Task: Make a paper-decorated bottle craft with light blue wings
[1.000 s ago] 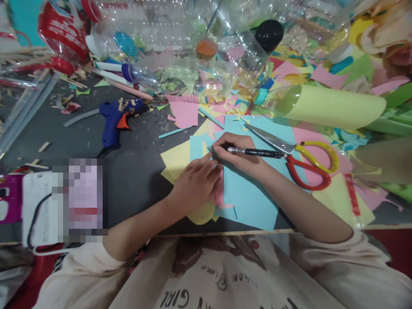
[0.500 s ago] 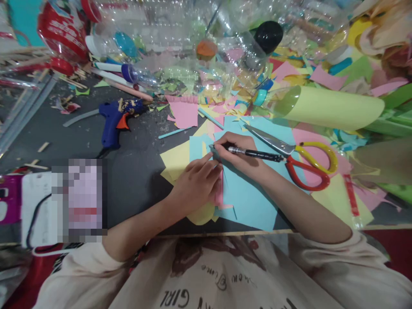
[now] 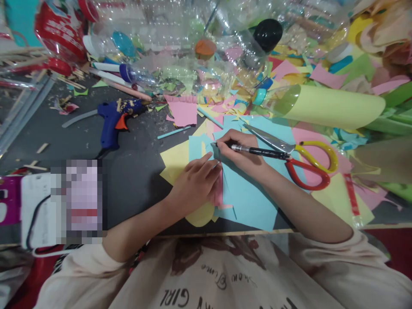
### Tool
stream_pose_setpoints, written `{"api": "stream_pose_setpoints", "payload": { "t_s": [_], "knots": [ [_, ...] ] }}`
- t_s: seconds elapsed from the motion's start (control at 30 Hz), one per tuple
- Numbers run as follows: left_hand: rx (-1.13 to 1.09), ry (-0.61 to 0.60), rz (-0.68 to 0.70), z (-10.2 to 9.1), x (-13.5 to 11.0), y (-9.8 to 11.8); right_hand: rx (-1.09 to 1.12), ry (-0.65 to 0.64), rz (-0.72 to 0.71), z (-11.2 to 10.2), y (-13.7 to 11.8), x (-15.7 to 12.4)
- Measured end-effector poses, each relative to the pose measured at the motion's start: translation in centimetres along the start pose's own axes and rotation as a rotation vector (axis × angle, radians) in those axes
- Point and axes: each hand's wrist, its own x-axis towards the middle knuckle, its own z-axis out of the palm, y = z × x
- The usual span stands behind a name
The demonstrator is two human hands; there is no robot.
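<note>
My right hand [image 3: 240, 148] is closed round a black pen [image 3: 260, 151], its tip pointing left at a small light-blue paper piece [image 3: 195, 146]. Just left of it, my left hand [image 3: 198, 182] lies flat with fingers stretched over the papers, holding nothing in its grip. Under the hands are a large blue sheet [image 3: 251, 197], yellow paper [image 3: 174, 165] and a pink strip [image 3: 220, 193]. Scissors [image 3: 292, 149] with one yellow and one red handle lie right of my right hand, partly on the blue sheet.
A blue glue gun [image 3: 111, 122] lies at the left. Clear plastic bottles [image 3: 180, 25] and paper scraps crowd the back. A rolled yellow paper [image 3: 341, 107] lies at the right around a bottle. A red-labelled bottle [image 3: 62, 32] stands back left.
My right hand and the pen have shifted slightly right, so the pen tip sits a little further from my left fingertips. My left hand stays in place.
</note>
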Motion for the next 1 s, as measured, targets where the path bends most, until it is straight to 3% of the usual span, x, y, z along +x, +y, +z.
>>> {"api": "stream_pose_setpoints", "payload": {
  "t_s": [0.13,0.33,0.67,0.77,0.87,1.0],
  "knots": [
    [0.003,-0.004,-0.009,0.0,0.0,-0.1,0.019,-0.049,0.018,0.1,-0.1,0.0],
    [-0.02,-0.011,-0.016,0.1,-0.2,-0.2,0.025,0.075,0.012,0.0,0.1,-0.1],
    [-0.069,-0.004,-0.003,0.3,-0.2,-0.3,0.027,0.046,-0.016,-0.2,0.8,-0.1],
    [-0.083,-0.004,-0.003,0.4,-0.3,-0.4,-0.007,-0.018,-0.157,-0.3,1.1,0.0],
    [-0.064,-0.007,-0.012,0.4,-0.3,-0.3,-0.177,-0.181,-0.364,-0.4,1.3,0.2],
    [-0.053,-0.023,-0.026,0.3,-0.2,-0.1,-0.259,-0.268,-0.452,-0.2,1.8,0.5]
  ]
}}
